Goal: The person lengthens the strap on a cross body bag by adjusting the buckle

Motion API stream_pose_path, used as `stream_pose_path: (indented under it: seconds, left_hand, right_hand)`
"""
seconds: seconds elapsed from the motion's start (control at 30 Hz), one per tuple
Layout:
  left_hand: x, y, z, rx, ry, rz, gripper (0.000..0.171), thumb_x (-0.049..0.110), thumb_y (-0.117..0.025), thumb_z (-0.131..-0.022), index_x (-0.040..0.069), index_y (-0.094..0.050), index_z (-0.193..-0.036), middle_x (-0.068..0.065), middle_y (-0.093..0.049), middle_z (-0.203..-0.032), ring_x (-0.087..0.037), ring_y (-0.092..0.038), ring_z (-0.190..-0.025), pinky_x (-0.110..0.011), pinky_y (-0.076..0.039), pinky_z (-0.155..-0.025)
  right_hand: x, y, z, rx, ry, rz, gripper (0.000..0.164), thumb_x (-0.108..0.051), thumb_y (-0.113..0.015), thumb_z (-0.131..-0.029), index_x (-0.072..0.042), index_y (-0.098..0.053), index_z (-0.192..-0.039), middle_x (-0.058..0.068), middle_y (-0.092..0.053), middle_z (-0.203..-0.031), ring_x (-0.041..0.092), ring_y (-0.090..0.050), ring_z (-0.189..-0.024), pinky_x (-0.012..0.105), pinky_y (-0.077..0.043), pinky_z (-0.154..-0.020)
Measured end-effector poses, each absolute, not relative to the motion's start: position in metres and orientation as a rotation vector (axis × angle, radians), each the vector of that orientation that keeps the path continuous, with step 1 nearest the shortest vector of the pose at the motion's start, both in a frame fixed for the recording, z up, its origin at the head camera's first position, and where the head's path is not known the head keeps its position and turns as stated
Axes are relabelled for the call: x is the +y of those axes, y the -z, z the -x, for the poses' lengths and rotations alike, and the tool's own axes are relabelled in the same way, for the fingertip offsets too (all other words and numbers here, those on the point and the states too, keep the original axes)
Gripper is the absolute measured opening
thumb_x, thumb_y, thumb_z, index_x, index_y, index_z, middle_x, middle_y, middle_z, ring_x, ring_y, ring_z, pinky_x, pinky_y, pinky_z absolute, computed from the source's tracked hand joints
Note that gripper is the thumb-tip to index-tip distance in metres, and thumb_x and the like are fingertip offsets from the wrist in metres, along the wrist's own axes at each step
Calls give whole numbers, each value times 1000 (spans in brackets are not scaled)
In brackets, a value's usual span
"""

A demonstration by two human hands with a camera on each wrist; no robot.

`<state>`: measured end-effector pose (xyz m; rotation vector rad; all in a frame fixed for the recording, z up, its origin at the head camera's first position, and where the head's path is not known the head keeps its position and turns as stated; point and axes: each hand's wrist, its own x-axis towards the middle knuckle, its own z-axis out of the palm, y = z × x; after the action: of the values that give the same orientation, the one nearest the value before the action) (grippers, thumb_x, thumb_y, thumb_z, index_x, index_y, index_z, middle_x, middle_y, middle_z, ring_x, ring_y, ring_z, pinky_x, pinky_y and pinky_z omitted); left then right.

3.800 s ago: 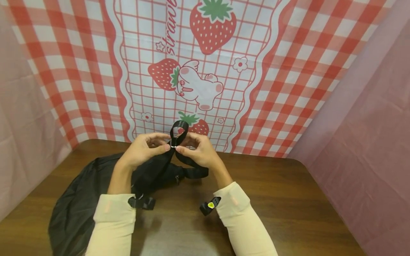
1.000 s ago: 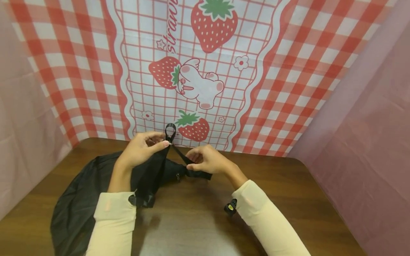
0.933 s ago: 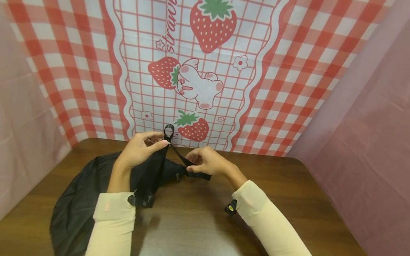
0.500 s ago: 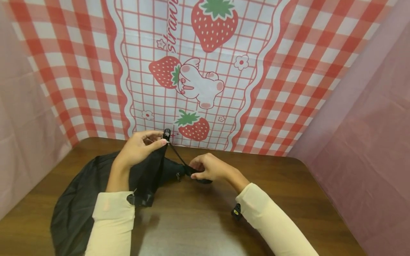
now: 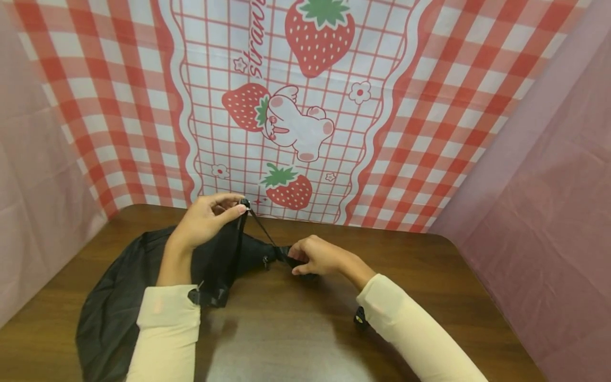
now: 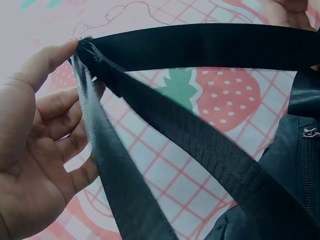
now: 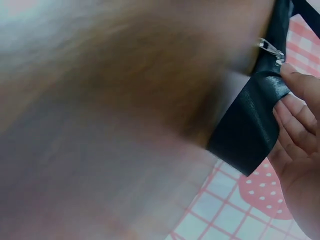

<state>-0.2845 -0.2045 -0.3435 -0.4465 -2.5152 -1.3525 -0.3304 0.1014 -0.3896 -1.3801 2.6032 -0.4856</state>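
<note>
A black sling bag (image 5: pixel 126 294) lies on the table's left side, its narrow zippered end pointing right. Raised above it, my left hand (image 5: pixel 198 225) pinches the strap at its slide buckle (image 5: pixel 246 207) between thumb and fingertips. In the left wrist view, webbing strap (image 6: pixel 210 47) fans out from that pinch in several black lengths. Lower and to the right, my right hand (image 5: pixel 322 257) pinches the strap by the bag's narrow end, and a taut stretch runs between both hands. The right wrist view shows a folded strap section (image 7: pixel 250 122) at the fingers, near a metal zipper pull (image 7: pixel 271 48).
The brown wooden table (image 5: pixel 281 329) ends at a checked strawberry-print cloth (image 5: pixel 305 127) hanging behind it. Pink fabric (image 5: pixel 539 223) hangs on the right and left sides. A black band with a device (image 5: pixel 360 317) is at the right cuff.
My right hand has left the buckle and moved right and down along the strap. The loop standing above the buckle has shrunk until almost none shows. My left hand has kept its pinch.
</note>
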Motion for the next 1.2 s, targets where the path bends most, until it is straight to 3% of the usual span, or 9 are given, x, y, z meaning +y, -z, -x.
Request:
stream_pose_path:
  seconds: [0.43, 0.7, 0.87, 1.07, 1.2]
  left_hand:
    - [-206, 343, 284, -2515, 1386, 467, 46, 43, -70, -98, 13, -69, -133, -10, -73, -113, -28, -64, -97, -42, -54, -82]
    - [-204, 343, 285, -2516, 1379, 483, 45, 43, -70, -98, 14, -69, -132, -11, -71, -116, -27, -64, -97, -42, -54, -82]
    - [-202, 344, 285, -2533, 1359, 474, 46, 44, -70, -98, 13, -69, -132, -11, -71, -116, -28, -64, -99, -45, -55, -83]
    - [-200, 344, 286, -2537, 1354, 487, 46, 43, -70, -98, 12, -69, -132, -12, -71, -116, -30, -65, -101, -47, -55, -84]
    - [-199, 343, 286, -2545, 1355, 491, 46, 42, -70, -98, 12, -69, -133, -13, -71, -117, -30, -65, -102, -48, -55, -86]
  right_hand:
    - [105, 386, 331, 2652, 440, 1387, 42, -30, -85, -86, -4, -74, -117, 4, -74, -109, 13, -68, -97, 29, -56, -86]
    - [101, 367, 333, 2632, 599, 1367, 52, -35, -83, -88, 0, -70, -125, 11, -73, -114, 18, -69, -99, 35, -57, -87]
    - [94, 357, 333, 2638, 722, 1353, 50, -36, -82, -89, -4, -71, -125, 6, -74, -115, 22, -71, -104, 34, -57, -89]
    - [84, 348, 335, 2629, 836, 1423, 47, -33, -81, -90, -5, -70, -126, 2, -75, -110, 17, -72, -100, 27, -57, -84]
    - [77, 344, 335, 2623, 910, 1426, 47, -34, -81, -90, -5, -70, -127, -1, -75, -107, 14, -72, -98, 28, -57, -85]
